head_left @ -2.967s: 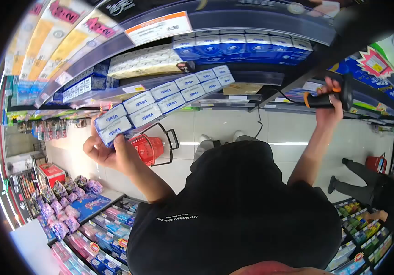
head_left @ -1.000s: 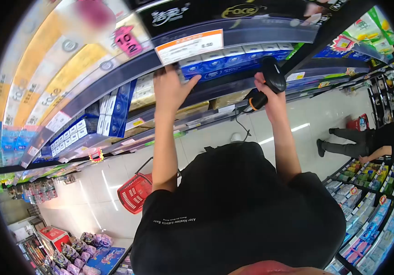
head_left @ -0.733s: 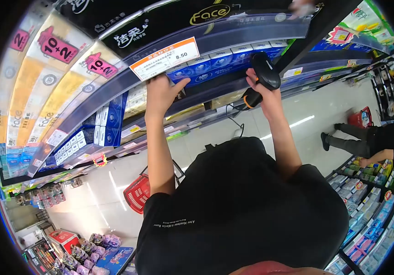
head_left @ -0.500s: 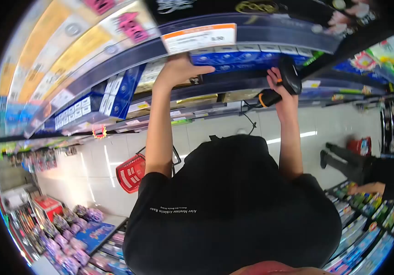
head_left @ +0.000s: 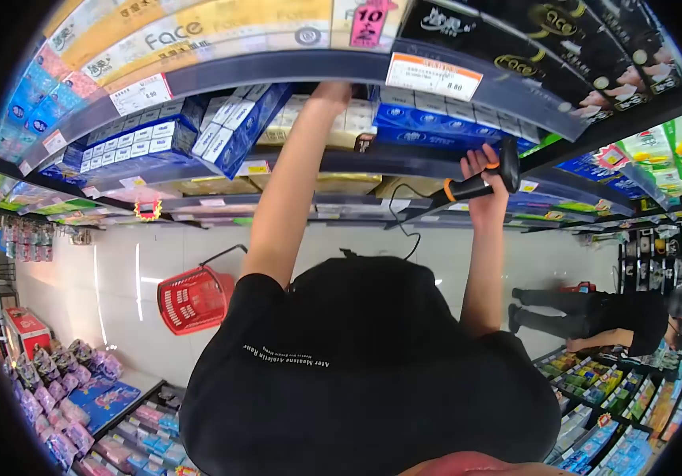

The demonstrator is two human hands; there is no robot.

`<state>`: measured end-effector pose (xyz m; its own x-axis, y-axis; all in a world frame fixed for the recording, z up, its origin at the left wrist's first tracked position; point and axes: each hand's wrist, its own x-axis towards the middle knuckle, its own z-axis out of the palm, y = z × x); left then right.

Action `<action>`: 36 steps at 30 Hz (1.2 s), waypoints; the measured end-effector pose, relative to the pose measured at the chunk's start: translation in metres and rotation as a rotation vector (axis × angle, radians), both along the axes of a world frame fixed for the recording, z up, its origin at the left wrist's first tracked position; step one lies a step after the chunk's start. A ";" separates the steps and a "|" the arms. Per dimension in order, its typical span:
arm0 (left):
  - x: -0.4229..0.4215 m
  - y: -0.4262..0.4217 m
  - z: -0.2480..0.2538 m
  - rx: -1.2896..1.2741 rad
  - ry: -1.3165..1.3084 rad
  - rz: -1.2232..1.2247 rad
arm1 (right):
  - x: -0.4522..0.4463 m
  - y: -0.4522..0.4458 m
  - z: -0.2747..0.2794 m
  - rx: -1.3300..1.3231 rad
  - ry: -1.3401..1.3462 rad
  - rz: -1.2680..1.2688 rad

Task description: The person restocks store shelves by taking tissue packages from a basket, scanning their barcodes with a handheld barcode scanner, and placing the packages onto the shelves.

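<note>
My left hand [head_left: 331, 97] reaches into the shelf under the upper ledge, between cream-and-gold tissue packs [head_left: 357, 125] and a blue tissue pack [head_left: 428, 119]. The ledge's shadow hides its fingers, so what they touch cannot be told. In my right hand [head_left: 487, 186] is a black-and-orange barcode scanner [head_left: 474, 187], gripped by its handle, with a cable trailing below. It stays in front of the shelf, just below the blue packs. Left of my left arm, a blue-and-white tissue pack [head_left: 239, 131] sits tilted, its corner jutting past the shelf edge.
Above runs a ledge with price tags [head_left: 434, 77] and yellow and black packs. A red shopping basket [head_left: 194, 300] stands on the floor to the left. At the right, another person [head_left: 626, 317] bends near shelves. Pink packs [head_left: 59, 404] fill a display at lower left.
My left hand has gone from the blue packs' front edge deeper into the shelf, its fingers now out of sight. The scanner has dropped slightly and turned. My view has shifted.
</note>
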<state>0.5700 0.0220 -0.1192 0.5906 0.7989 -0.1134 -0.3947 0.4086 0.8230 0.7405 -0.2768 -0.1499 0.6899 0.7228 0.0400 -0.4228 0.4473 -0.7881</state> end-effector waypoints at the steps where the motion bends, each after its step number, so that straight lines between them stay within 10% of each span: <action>1: 0.000 0.000 0.003 0.361 0.141 0.005 | -0.002 0.002 0.001 0.001 0.000 0.000; 3: -0.002 -0.003 0.010 0.727 0.274 0.015 | -0.013 0.005 0.009 -0.031 -0.004 -0.027; 21: 0.026 -0.056 0.027 -0.032 0.036 -0.041 | -0.042 0.007 0.030 -0.045 -0.155 0.038; 32: 0.025 -0.078 0.018 0.280 0.181 0.157 | -0.039 -0.002 0.028 -0.032 -0.171 -0.053; 36: 0.005 -0.080 0.030 0.778 0.545 0.068 | -0.039 -0.008 0.028 -0.130 -0.278 -0.110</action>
<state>0.5749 -0.0578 -0.0890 0.5633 0.7967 0.2189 0.1205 -0.3413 0.9322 0.7016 -0.2848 -0.1216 0.7397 0.6561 0.1495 -0.1387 0.3660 -0.9202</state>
